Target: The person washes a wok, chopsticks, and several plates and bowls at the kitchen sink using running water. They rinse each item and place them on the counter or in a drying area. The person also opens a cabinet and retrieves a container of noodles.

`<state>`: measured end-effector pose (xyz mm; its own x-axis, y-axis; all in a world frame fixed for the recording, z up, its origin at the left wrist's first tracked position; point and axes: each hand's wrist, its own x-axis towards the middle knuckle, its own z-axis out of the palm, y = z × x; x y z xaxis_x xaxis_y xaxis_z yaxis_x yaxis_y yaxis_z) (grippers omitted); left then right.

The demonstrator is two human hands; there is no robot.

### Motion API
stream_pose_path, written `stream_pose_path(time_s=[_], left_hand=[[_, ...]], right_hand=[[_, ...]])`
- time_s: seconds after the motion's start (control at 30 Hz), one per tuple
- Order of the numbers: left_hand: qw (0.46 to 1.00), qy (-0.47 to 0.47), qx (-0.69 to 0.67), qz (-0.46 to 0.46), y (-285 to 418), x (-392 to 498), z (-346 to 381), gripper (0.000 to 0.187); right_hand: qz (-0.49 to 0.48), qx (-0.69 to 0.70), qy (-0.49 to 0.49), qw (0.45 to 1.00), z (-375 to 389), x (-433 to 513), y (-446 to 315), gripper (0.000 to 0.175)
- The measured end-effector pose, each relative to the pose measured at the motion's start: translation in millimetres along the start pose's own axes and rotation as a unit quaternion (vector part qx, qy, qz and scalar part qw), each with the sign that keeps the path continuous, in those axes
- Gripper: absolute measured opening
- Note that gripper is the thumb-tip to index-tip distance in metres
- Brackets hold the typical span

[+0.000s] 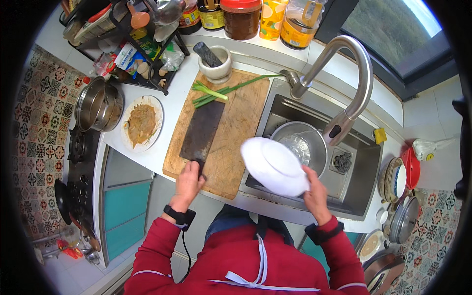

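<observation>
My right hand (315,193) grips the rim of a white plate (267,171). The plate is tilted over the sink's left edge, its underside and foot ring facing me, slightly blurred. At the near edge of the wooden cutting board (236,143), my left hand (190,183) is closed at the handle of a dark-bladed cleaver (202,129), which lies flat. Cut green onions (212,94) rest on the board just beyond the blade, one long stalk reaching toward the faucet. Behind the plate, a metal basin (318,147) sits in the sink (363,173), partly hidden.
A stone mortar with pestle (217,70) stands at the board's far end. Left are a plate of food (142,123), a steel pot (99,105) and a gas stove (79,177). The faucet (363,73) arches over the sink. Stacked bowls (392,180) stand at right.
</observation>
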<state>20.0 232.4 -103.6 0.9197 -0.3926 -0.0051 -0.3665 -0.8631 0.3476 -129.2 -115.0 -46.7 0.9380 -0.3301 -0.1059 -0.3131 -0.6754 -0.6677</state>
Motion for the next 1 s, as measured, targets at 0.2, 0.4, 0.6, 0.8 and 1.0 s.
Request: stream_pose_path(time_s=[0.2,0.4,0.6,0.8,1.0], left_hand=[[1.000,0.008,0.006,0.024,-48,23,-20,0.023],[0.993,0.010,-0.099,-0.056,-33,17,-45,0.015],[0.988,0.000,-0.129,0.083,48,22,-58,0.008],[0.965,-0.011,-0.151,0.214,187,41,-48,0.006],[0.879,-0.272,-0.280,0.274,369,38,50,0.010]], right_hand=[[0.208,0.476,-0.336,0.786,67,60,-42,0.008],[0.163,0.640,-0.435,0.613,127,77,-32,0.017],[0.152,0.291,-0.324,0.887,120,87,-45,0.056],[-0.059,0.196,-0.130,0.970,55,47,51,0.036],[0.315,0.483,0.419,0.702,-111,-99,251,0.024]])
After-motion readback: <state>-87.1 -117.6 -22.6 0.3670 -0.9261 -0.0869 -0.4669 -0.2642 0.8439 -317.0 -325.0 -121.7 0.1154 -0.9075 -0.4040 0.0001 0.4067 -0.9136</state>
